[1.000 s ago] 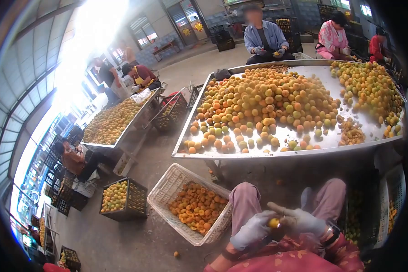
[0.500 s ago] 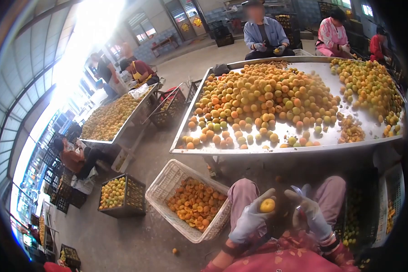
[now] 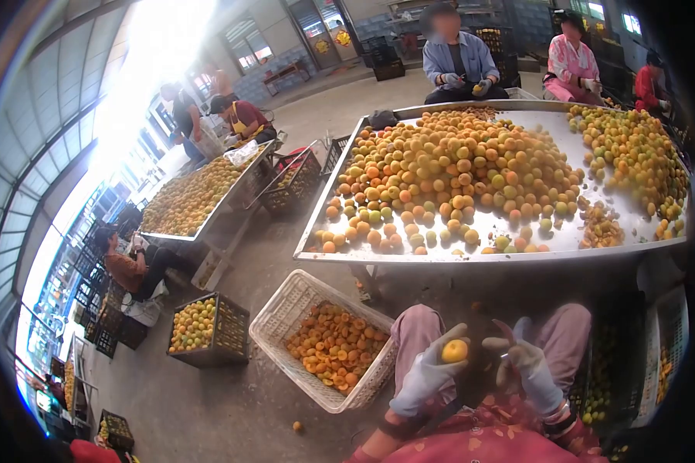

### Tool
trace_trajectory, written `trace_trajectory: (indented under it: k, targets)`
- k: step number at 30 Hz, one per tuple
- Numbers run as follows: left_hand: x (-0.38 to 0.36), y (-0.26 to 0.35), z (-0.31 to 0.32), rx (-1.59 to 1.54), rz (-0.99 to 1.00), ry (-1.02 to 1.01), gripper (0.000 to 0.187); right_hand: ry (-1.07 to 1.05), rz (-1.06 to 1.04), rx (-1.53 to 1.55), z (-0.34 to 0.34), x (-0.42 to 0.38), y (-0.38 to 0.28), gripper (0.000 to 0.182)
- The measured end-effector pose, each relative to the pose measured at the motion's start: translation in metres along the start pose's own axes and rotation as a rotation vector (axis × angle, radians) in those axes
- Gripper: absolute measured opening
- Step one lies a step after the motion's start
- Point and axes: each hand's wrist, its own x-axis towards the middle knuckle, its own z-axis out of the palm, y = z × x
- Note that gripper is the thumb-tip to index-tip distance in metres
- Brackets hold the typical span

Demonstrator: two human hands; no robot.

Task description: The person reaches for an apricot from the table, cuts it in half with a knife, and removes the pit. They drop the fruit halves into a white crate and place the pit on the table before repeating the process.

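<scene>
In the lower middle, my left hand [image 3: 428,376], in a pale glove, holds a yellow-orange fruit [image 3: 454,351] between thumb and fingers. To its right, my right hand [image 3: 534,372], also gloved, is closed around a small knife [image 3: 505,332] whose thin blade points up and to the left. The hands are apart, over my lap, and the knife does not touch the fruit. Left of my knees stands a white plastic basket [image 3: 274,341] with many split orange fruit halves [image 3: 338,343] inside.
A metal-edged table [image 3: 440,257] heaped with whole fruit [image 3: 455,158] stands ahead. People sit behind it. Left are a black crate [image 3: 232,333] of fruit and another loaded table [image 3: 193,197] with people around it. A dark crate [image 3: 598,386] is at my right; a fruit [image 3: 297,426] lies on the floor.
The knife blade in my right hand has turned and now shows more upright. My left hand keeps the fruit in nearly the same place. The view has shifted slightly.
</scene>
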Motion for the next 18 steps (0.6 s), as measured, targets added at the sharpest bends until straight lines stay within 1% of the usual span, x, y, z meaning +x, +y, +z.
trace_trajectory:
  k: [8, 11, 13, 18]
  targets:
    - [-0.0016, 0.0024, -0.0021, 0.091, 0.028, 0.01, 0.062, 0.01, 0.004, -0.014, 0.0004, 0.0005, 0.0053, 0.047]
    - [-0.0032, 0.0056, -0.0016, 0.048, 0.033, 0.027, 0.062, 0.008, 0.006, -0.02, 0.0005, 0.0009, 0.0047, 0.044]
    - [-0.0042, 0.0083, -0.001, 0.009, -0.001, 0.03, 0.062, 0.018, 0.004, -0.008, 0.0005, -0.0004, 0.0051, 0.042]
    - [-0.0042, 0.0037, -0.0014, -0.005, 0.014, 0.033, 0.063, 0.027, 0.013, 0.009, 0.0019, -0.0007, 0.0041, 0.041]
